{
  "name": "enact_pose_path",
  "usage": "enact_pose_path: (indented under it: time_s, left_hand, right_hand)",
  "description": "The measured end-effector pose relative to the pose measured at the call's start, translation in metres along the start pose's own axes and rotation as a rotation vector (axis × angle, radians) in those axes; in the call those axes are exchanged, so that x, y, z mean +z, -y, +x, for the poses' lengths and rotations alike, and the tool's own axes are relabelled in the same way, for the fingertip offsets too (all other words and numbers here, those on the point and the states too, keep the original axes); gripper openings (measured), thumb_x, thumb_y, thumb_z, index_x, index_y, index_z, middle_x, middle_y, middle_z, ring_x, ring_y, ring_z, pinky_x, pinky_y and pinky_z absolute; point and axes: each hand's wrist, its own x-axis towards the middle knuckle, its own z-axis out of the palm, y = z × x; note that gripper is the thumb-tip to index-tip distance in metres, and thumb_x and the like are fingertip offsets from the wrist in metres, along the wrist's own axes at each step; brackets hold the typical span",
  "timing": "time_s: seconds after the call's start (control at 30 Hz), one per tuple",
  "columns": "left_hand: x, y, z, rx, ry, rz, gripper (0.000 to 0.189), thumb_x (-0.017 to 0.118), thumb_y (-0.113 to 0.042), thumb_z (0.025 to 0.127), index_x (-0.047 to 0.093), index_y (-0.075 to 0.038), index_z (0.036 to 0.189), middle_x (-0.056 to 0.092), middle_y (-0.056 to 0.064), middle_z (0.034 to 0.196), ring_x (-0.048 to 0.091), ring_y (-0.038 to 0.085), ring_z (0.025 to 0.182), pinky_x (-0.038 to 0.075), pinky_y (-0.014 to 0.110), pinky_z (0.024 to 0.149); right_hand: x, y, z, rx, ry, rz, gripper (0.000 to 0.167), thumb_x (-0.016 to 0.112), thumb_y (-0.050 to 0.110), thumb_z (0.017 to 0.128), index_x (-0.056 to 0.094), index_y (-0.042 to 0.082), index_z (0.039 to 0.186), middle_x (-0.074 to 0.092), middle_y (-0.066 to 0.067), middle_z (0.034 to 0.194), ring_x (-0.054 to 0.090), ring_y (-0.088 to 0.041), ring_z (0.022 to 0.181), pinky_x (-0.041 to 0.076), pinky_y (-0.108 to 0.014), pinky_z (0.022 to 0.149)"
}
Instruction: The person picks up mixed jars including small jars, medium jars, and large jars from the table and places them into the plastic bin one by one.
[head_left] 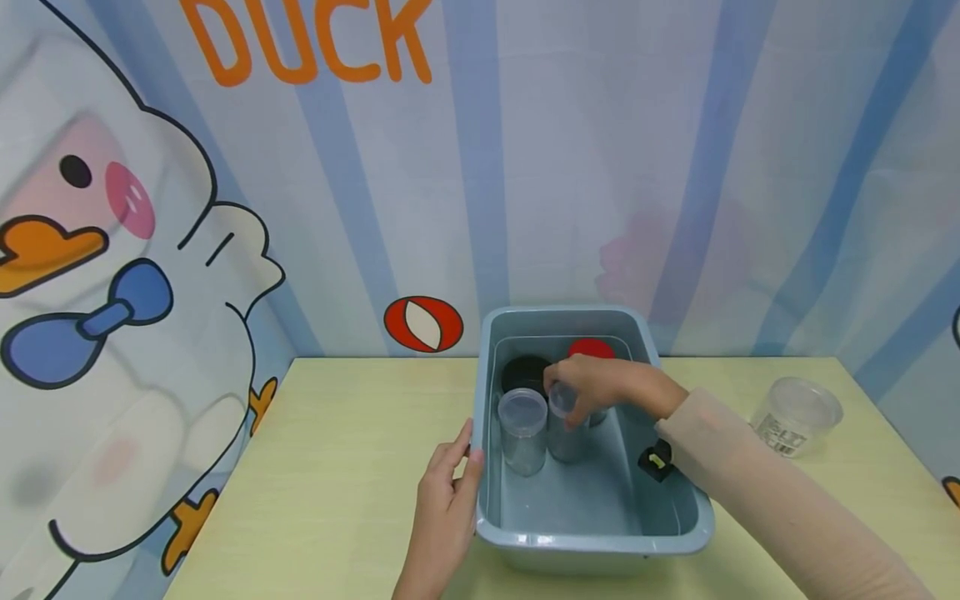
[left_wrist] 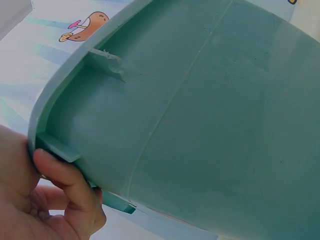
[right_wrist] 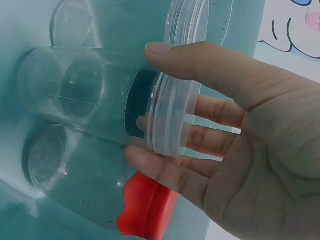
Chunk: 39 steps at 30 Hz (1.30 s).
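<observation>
Inside a blue-grey plastic tub (head_left: 592, 546), my right hand (head_left: 600, 387) reaches over the right rim and grips a clear jar (right_wrist: 82, 95) around its translucent lid. The thumb lies on one side of that lid and the fingers on the other. The held jar stands upright beside another clear jar (head_left: 522, 433) with a pale lid. Behind them are a dark round lid or container (head_left: 523, 372) and a red-lidded jar (head_left: 591, 347), partly hidden by my hand. My left hand (head_left: 446, 500) holds the tub's left rim, with curled fingers against its outer underside (left_wrist: 65, 172).
A clear lidded container (head_left: 798, 414) with a printed label stands on the pale table (head_left: 360, 433) right of the tub. A small black piece (head_left: 657, 461) shows by the tub's right wall. Behind the table hangs a striped cloth (head_left: 570, 167) with duck drawings.
</observation>
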Motion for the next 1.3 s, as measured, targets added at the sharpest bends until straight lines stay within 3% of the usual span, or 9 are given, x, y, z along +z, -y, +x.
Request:
enact_pose_path:
  time_s: [0.87, 1.3]
  left_hand:
    - [0.001, 0.000, 0.001, -0.023, -0.004, 0.017, 0.051, 0.051, -0.031, 0.106, 0.043, -0.009, 0.152, 0.055, 0.008, 0.118, 0.053, 0.020, 0.110, 0.054, 0.029, 0.092]
    - [0.000, -0.002, -0.001, -0.022, -0.001, 0.023, 0.052, 0.050, -0.031, 0.106, 0.042, -0.008, 0.151, 0.055, 0.008, 0.118, 0.053, 0.021, 0.111, 0.054, 0.029, 0.091]
  right_hand:
    - [0.009, -0.005, 0.001, -0.002, -0.004, -0.001, 0.049, 0.085, 0.015, 0.080, 0.061, 0.003, 0.121, 0.063, -0.004, 0.111, 0.056, -0.016, 0.094, 0.054, -0.028, 0.079]
    - [0.014, 0.000, 0.002, 0.035, -0.007, 0.000, 0.052, 0.084, 0.013, 0.082, 0.059, 0.001, 0.126, 0.064, -0.007, 0.115, 0.057, -0.018, 0.099, 0.055, -0.030, 0.081]
